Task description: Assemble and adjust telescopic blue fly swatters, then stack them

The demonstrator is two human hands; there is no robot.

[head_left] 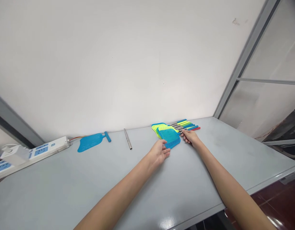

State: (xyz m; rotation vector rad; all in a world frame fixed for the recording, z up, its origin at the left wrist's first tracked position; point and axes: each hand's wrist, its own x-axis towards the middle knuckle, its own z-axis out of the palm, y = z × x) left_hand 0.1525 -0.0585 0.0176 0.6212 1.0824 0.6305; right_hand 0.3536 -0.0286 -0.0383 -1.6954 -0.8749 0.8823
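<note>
Left hand: your left hand (159,153) is at the near left edge of the uppermost blue perforated plastic swatter head (170,134); its fingers are slightly parted, and you cannot tell whether they pinch the edge.
Right hand: your right hand (190,137) has its fingers closed around a thin metal shaft, beside the neck of that blue head.
Swatter pile: overlapping blue and yellow-green mesh heads lie on the smooth grey tabletop (89,191), against the white wall (128,64); the shafts point right.
Handles: blue, green and yellow-green grips fan out behind your right hand, with one slim red handle (197,128) nearest you.
Loose parts: a silver tubular metal rod (128,139) lies left of the pile, well apart; further left is a separate flat blue swatter head (90,142), with a short blue cylindrical grip (107,136) just beside its neck.
Power strip: a long white plastic power strip (62,142) with blue sockets lies at far left, carrying a white block-shaped adapter (15,155).
</note>
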